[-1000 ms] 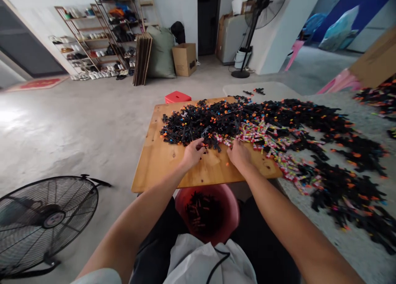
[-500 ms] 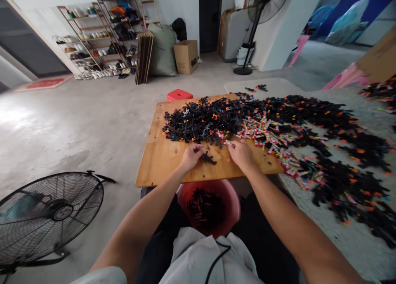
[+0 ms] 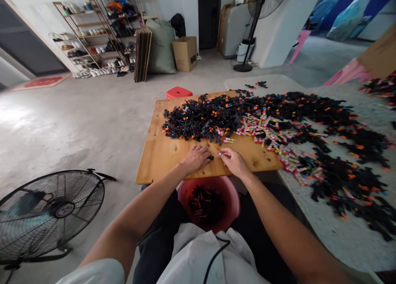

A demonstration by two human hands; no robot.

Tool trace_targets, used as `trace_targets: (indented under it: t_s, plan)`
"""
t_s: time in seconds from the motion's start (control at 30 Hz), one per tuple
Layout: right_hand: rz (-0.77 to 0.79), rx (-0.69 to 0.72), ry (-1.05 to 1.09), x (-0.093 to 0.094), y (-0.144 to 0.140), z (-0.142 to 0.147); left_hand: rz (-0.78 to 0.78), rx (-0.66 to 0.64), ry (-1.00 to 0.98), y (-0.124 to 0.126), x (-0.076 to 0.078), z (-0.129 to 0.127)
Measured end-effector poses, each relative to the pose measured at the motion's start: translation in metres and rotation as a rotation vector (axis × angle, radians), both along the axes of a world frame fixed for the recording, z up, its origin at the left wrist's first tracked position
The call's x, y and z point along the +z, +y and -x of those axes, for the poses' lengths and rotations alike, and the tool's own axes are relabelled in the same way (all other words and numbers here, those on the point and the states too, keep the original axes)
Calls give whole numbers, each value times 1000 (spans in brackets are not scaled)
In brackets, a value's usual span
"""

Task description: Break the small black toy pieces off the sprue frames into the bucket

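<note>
On the wooden board, my left hand (image 3: pixel 196 158) lies palm down with its fingers over a small black toy gun (image 3: pixel 210 157), pinning it; most of the toy is covered. My right hand (image 3: pixel 234 162) pinches a small tube with a coloured wrapper (image 3: pixel 220 154) close to the toy gun's end. Several similar wrapped tubes (image 3: pixel 229 140) lie just beyond my right fingers. Behind both hands spreads a heap of black toy guns (image 3: pixel 198 121) with orange and blue tips. A pile of wrapped tubes (image 3: pixel 256 127) adjoins it on the right.
A pink-red basin (image 3: pixel 237 201) holding black toy guns stands between my legs, below the wooden board (image 3: pixel 161 164). More toy guns (image 3: pixel 349 181) cover the stone-look table at right. A floor fan (image 3: pixel 62 211) is at left; a red stool (image 3: pixel 178 92) stands behind the board.
My left hand has flattened over the toy gun, which was lying beside its fingertips. My right hand has come left and nearer, holding a tube; a few tubes now lie behind it.
</note>
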State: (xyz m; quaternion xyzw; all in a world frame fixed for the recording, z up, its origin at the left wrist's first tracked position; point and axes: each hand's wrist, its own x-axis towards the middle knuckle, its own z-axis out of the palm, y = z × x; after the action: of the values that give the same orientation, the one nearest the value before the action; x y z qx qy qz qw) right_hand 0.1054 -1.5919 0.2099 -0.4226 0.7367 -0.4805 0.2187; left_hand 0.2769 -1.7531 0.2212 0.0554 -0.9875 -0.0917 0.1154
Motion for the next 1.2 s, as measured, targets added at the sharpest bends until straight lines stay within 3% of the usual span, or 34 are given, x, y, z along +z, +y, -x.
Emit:
trace_targets:
  t_s: [0.13,0.27,0.53,0.67,0.87,1.03,1.2]
  plan:
    - [-4,62,-6,0,4,-2,-43,-9,-37,1,7,1]
    - [25,70,-52,9,9,-13,-148,-41,69,11,7,-5]
    - [70,83,-282,21,18,-28,-404,34,106,29,10,-18]
    - [51,94,-224,24,23,-27,-348,-32,119,28,16,-21]
    - [76,132,44,30,30,-32,-244,-113,90,22,24,-24]
    - [43,69,-159,26,33,-34,-147,-156,69,20,33,-21]
    - [108,22,-306,22,32,-32,-106,-154,72,21,34,-20]
